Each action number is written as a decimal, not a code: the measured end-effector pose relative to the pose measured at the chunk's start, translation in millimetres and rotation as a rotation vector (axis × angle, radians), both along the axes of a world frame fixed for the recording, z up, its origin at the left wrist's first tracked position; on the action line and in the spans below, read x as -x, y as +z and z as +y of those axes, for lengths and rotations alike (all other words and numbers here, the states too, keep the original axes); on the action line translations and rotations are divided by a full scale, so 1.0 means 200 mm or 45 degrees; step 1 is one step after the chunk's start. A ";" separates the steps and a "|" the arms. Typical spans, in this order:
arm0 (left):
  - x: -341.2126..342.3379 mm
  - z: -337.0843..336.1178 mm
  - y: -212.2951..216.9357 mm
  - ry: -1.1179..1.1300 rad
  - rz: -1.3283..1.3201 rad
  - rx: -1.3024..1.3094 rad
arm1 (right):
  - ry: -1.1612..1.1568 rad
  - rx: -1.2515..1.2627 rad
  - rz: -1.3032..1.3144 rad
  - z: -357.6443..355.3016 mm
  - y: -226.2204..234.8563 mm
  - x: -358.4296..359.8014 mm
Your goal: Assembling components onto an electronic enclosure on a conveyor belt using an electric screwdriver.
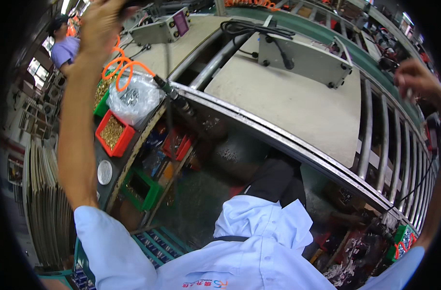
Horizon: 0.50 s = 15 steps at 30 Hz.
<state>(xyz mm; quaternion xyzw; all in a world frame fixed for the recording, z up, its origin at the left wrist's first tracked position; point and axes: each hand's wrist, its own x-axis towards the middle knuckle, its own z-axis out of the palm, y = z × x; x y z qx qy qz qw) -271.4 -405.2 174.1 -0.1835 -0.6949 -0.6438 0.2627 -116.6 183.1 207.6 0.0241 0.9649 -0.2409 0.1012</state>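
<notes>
Raising left hand [100, 26] clenched on a dark object, red bin [114, 133] of brass screws (right hand [416, 79] grip unclear)

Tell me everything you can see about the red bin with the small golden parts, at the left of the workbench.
The red bin is a small open-topped tray, apparently plastic, with low straight walls. It is filled almost to the rim with tiny brass-coloured pieces, probably screws, too small to tell apart. It lies flat on the dark left edge of the workbench. A clear plastic bag bulges just above it, and a green bin of similar golden parts sits behind. No hand touches it; the raised left forearm passes beside it.
</notes>
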 end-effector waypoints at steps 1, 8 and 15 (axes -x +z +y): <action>0.05 0.14 -0.03 0.015 0.091 0.190 | -0.007 -0.116 0.026 -0.04 0.07 0.09; 0.24 0.86 -0.34 -0.628 -0.283 0.305 | 0.166 0.101 0.738 -0.47 0.05 0.39; 0.16 1.09 -0.73 -0.780 -0.554 -0.088 | 0.307 0.317 0.675 -0.71 -0.53 0.60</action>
